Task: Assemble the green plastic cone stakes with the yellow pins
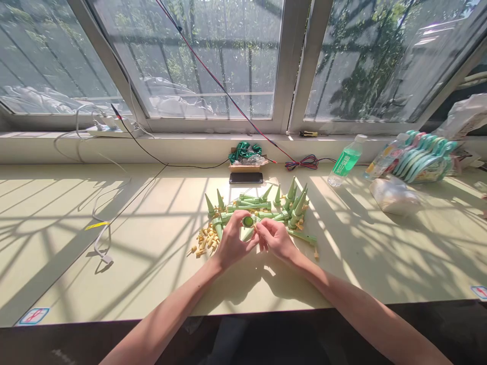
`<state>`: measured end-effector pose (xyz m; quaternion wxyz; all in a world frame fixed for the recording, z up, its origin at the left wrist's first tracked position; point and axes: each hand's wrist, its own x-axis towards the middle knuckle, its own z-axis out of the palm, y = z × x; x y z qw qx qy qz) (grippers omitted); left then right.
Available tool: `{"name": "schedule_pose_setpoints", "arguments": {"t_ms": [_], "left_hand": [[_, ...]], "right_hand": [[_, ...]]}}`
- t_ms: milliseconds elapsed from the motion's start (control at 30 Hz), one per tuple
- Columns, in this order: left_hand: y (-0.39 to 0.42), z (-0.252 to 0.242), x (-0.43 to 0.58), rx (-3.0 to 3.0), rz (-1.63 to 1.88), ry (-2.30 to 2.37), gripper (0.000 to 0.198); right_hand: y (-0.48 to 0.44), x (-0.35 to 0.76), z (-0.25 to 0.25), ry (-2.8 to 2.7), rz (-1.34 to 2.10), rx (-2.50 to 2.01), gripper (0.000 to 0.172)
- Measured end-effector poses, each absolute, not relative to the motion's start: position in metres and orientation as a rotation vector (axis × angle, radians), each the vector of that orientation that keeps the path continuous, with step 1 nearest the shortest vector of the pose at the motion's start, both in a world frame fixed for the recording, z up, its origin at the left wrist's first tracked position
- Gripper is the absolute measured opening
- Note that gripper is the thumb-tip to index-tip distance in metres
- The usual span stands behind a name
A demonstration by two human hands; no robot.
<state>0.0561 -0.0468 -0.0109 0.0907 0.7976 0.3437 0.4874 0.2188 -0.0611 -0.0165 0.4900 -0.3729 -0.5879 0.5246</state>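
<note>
My left hand (pixel 233 242) grips a hollow green plastic plant-watering spike (pixel 248 221) between thumb and fingers, its round open end turned up toward me. At the right side of that end, my right hand (pixel 277 237) has its fingertips pinched together; whatever small piece is in them is hidden. Behind both hands, more green spikes (pixel 249 205) lie in a pile, and several stand point up, among them a group of upright spikes (pixel 299 205) at the right. Small yellow valve pieces (pixel 207 239) are heaped beside my left hand.
A black phone (pixel 246 178) lies behind the pile, below a small box with green material (pixel 245 154). To the right are a green-labelled bottle (pixel 347 161), clothes hangers (pixel 424 157) and a plastic bag (pixel 394 195). A white cable (pixel 102 238) runs across the left side.
</note>
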Motion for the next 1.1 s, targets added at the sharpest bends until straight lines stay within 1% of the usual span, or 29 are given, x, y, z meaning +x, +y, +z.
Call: {"name": "schedule_pose_setpoints", "arguments": {"t_ms": [200,333,567,833,967,1100], "left_hand": [[-0.048,-0.004,0.058,2.447,1.475,0.935,0.043],[-0.048,-0.003,0.057,2.432,1.495,0.893,0.041],[-0.047,-0.008,0.057,2.401,1.524,0.871,0.038],[-0.046,-0.014,0.055,2.357,1.535,0.827,0.04],[-0.047,-0.011,0.056,2.363,1.527,0.844,0.038],[-0.048,-0.007,0.059,2.384,1.516,0.898,0.035]], "right_hand": [[-0.065,0.219,-0.013,-1.46,1.197,-0.942,0.034],[-0.066,0.219,-0.012,-1.461,1.208,-0.939,0.033],[-0.062,0.22,-0.014,-1.409,1.339,-0.932,0.035],[-0.056,0.221,-0.016,-1.342,1.5,-0.866,0.038],[-0.059,0.22,-0.014,-1.357,1.431,-0.907,0.039],[-0.065,0.218,-0.01,-1.448,1.223,-0.976,0.035]]}}
